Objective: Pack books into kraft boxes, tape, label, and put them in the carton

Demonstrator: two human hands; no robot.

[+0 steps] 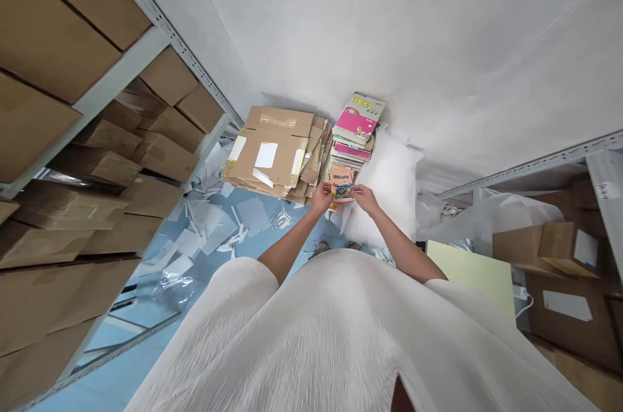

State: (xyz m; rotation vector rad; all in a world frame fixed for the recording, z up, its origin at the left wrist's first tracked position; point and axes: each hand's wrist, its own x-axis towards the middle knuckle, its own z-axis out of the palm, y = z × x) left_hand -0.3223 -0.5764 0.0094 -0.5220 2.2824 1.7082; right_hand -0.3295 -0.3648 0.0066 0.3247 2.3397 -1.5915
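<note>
Between my two hands is a small booklet (343,191) with a colourful picture on its cover. My left hand (322,196) pinches its left edge, and my right hand (364,196) pinches its right edge. Just under and behind it lies an orange-pink book (341,173). A tall stack of books (351,151) stands beyond, against the wall, topped by a pink and grey book (360,119) with yellow lettering. How many pages or pieces I hold cannot be made out.
Flattened cardboard boxes (280,139) are piled left of the books. White foam sheeting (394,185) lies to the right. Scraps of paper and plastic (209,224) litter the blue floor. Shelves of cartons (111,172) rise at left; more boxes (549,246) sit at right near a pale green board (472,276).
</note>
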